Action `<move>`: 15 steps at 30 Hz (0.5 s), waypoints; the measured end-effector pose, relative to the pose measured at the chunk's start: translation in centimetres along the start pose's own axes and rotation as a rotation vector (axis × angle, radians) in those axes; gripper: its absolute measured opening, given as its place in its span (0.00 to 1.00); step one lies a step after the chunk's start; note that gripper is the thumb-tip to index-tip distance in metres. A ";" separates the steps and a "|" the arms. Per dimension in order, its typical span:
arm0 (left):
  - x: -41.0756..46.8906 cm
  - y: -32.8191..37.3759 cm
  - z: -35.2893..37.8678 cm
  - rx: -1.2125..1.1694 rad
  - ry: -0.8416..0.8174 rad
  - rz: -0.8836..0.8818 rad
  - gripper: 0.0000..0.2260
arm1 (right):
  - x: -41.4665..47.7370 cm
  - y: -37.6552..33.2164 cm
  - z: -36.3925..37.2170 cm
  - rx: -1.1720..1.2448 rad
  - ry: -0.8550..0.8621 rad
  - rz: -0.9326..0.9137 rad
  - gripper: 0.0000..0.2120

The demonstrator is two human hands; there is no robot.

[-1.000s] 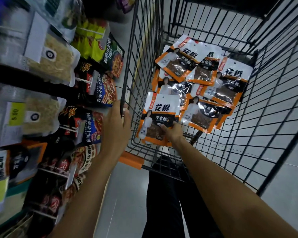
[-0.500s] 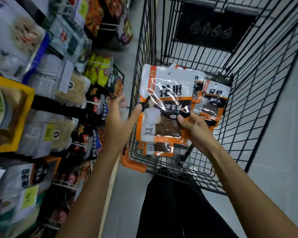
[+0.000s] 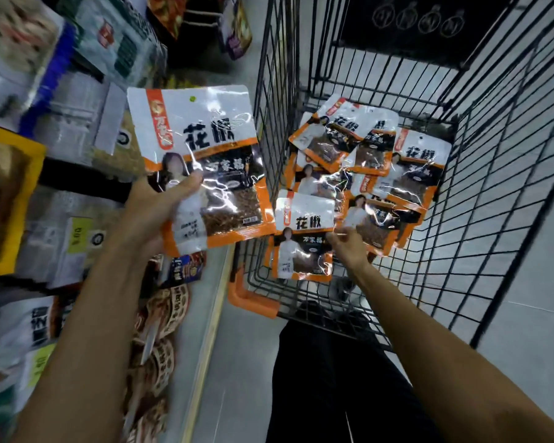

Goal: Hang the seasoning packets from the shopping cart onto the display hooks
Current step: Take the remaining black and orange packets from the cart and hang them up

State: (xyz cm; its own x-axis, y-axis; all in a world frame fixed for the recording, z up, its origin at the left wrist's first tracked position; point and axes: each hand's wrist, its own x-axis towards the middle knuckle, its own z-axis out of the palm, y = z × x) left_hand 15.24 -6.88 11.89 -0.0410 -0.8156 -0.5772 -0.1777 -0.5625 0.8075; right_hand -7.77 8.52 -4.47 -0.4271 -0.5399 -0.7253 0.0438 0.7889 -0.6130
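Left hand (image 3: 154, 209) gripped the held seasoning packet (image 3: 202, 145) at its lower left corner: thumb on the printed front, fingers curled behind. Packet was white and orange with a clear window over dark spice, label 花椒. It stood upright, tilted slightly, outside the shopping cart (image 3: 499, 199), just left of the cart's wire side wall and in front of the shelf display (image 3: 77, 129). It was on no hook.

Right hand (image 3: 349, 249) was inside the cart, fingers curled and pinching the right edge of the near seasoning packet (image 3: 301, 247). That packet sat face up at the cart's near end, by the orange corner bumper (image 3: 250, 298).

The loose packets (image 3: 397, 161), same print, lay overlapping on the cart's wire floor beyond the right hand, some angled across each other. The exact count could not be told.

The shelf display on the left was motion-blurred: bagged goods, yellow price tags (image 3: 77, 231), and red and brown packs (image 3: 163, 314) hanging lower down. Hooks there were too blurred to pick out.

Person's black trousers (image 3: 333, 394) were visible below the cart, over a pale floor (image 3: 237, 362).
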 end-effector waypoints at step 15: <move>0.9 -0.9 -1.4 0.006 -0.048 0.061 0.13 | 3.3 4.0 4.8 -0.040 0.143 0.246 0.18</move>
State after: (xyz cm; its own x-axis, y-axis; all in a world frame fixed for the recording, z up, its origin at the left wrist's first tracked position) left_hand 16.75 -7.27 10.82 -0.0992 -0.8406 -0.5326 -0.1789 -0.5114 0.8405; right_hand -4.64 8.49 -10.83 -0.5313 -0.2863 -0.7973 0.1275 0.9034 -0.4093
